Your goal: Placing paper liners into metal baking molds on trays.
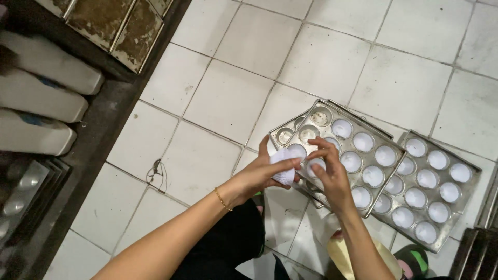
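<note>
Your left hand grips the liners; your right hand pinches one over the tray, where three cups stay bare.

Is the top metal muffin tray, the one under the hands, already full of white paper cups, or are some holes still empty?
Not full. The top muffin tray has white paper cups in most holes, but bare metal holes remain at its far-left end.

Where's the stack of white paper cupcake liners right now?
In the head view, the stack of white paper cupcake liners sits in the left hand, centre frame, above the near-left corner of the top metal muffin tray, with the right hand picking at it.
</note>
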